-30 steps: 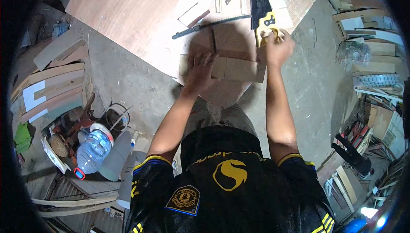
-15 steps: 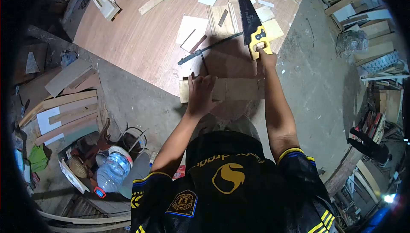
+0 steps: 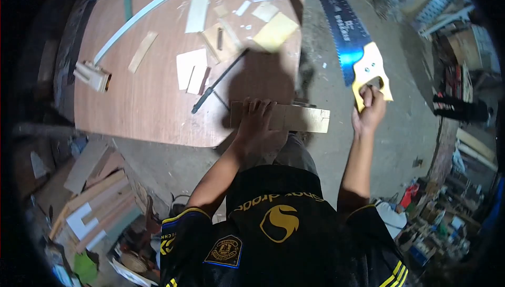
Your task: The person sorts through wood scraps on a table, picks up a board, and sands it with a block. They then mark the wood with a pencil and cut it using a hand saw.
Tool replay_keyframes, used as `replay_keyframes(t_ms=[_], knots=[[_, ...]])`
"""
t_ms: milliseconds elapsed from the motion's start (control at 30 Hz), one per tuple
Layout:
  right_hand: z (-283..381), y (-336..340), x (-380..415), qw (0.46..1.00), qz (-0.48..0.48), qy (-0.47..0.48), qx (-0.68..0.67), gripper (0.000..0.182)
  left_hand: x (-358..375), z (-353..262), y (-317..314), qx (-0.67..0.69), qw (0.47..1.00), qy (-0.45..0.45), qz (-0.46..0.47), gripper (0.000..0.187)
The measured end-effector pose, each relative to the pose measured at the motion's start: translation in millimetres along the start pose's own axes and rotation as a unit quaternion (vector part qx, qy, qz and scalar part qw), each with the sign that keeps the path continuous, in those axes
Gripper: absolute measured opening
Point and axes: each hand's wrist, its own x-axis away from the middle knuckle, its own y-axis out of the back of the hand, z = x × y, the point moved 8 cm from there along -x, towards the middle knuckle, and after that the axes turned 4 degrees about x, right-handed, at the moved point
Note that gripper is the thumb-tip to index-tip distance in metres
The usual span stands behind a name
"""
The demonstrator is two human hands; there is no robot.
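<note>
In the head view my right hand (image 3: 369,109) grips the yellow handle of a hand saw (image 3: 342,21). Its blade points away from me over the floor, right of the table edge and apart from the wood. My left hand (image 3: 256,124) lies across a wooden board (image 3: 307,118), with the fingers on top toward its far edge. The board sits at the table's near right corner, its right end sticking out past the edge. A pencil-like line marks that end. A dark bar clamp (image 3: 220,82) rests beyond the board's left part.
On the wooden tabletop (image 3: 137,103) lie several offcuts, a pale flat piece (image 3: 197,12), a yellowish square (image 3: 276,32) and a long curved white strip (image 3: 137,21). Stacked boards (image 3: 97,208) lean at the left. Clutter (image 3: 428,229) covers the floor at the lower right.
My right hand has carried the saw off the tabletop to the right, over the floor. The view has turned, showing more of the board's right end. My left hand stays on the board.
</note>
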Motion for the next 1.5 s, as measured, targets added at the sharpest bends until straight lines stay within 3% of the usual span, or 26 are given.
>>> replay_keyframes(t_ms=[67, 200, 267, 333, 400, 467, 500, 533, 600, 667, 733, 800, 867, 933, 1100, 1267, 1500], knots=[[51.1, 21.2, 20.0, 0.999, -0.020, 0.031, -0.007, 0.008, -17.6, -15.1, -21.7, -0.028, 0.998, -0.047, 0.045, 0.090], [107.3, 80.8, 49.0, 0.985, -0.065, 0.106, 0.118, 0.014, -41.3, -50.7, -25.3, -0.032, 0.993, -0.114, 0.019, 0.091], [107.8, 109.5, 57.5, 0.982, -0.091, 0.110, 0.125, 0.015, -53.1, -49.9, -39.3, 0.024, 0.984, -0.028, 0.176, 0.092], [103.3, 133.1, 63.7, 0.976, -0.131, 0.120, 0.126, 0.028, -60.3, -52.1, -48.4, 0.014, 0.983, -0.042, 0.176, 0.093], [95.2, 156.5, 71.7, 0.970, -0.161, 0.095, 0.153, 0.027, -73.6, -54.5, -57.3, 0.003, 0.983, -0.058, 0.174, 0.093], [90.8, 171.4, 76.4, 0.971, -0.166, 0.089, 0.144, 0.033, -82.4, -68.6, -53.0, -0.119, 0.975, -0.091, 0.164, 0.092], [85.7, 180.7, 78.1, 0.970, -0.172, 0.059, 0.163, 0.037, -84.0, -74.1, -55.0, -0.159, 0.960, -0.056, 0.224, 0.084], [80.9, 189.4, 81.4, 0.967, -0.178, 0.029, 0.181, 0.041, -82.5, -77.6, -55.2, -0.168, 0.963, -0.078, 0.194, 0.080], [81.2, 191.3, 84.2, 0.951, -0.115, 0.025, 0.287, 0.043, -78.6, -80.6, -60.2, -0.212, 0.957, -0.087, 0.177, 0.081], [91.6, 187.9, 84.9, 0.873, -0.057, 0.125, 0.467, 0.041, -74.9, -89.9, -59.5, -0.218, 0.954, -0.067, 0.196, 0.086], [88.9, 200.7, 91.8, 0.885, -0.048, 0.110, 0.449, 0.039, -71.3, -102.9, -60.2, -0.216, 0.952, -0.043, 0.212, 0.090], [68.8, 222.5, 93.9, 0.942, -0.055, 0.013, 0.330, 0.039, -68.7, -102.9, -60.3, -0.251, 0.939, 0.021, 0.233, 0.091], [68.1, 225.6, 96.0, 0.948, -0.043, 0.010, 0.315, 0.040, -66.6, -101.7, -63.4, -0.275, 0.936, 0.017, 0.220, 0.092], [63.4, 226.8, 99.0, 0.952, -0.020, -0.001, 0.304, 0.041, -65.4, -96.7, -60.9, -0.214, 0.954, 0.054, 0.203, 0.093], [56.4, 221.6, 108.3, 0.943, -0.005, -0.023, 0.331, 0.042, -55.5, -65.5, -65.8, -0.137, 0.986, 0.028, 0.086, 0.089], [45.6, 199.7, 122.8, 0.940, -0.018, -0.017, 0.339, 0.046, -58.7, -46.3, -67.3, -0.098, 0.992, -0.016, 0.078, 0.090], [21.4, 126.8, 138.8, 0.970, -0.040, -0.009, 0.240, 0.044, -72.7, -19.5, -72.1, -0.075, 0.991, -0.052, 0.095, 0.093]])
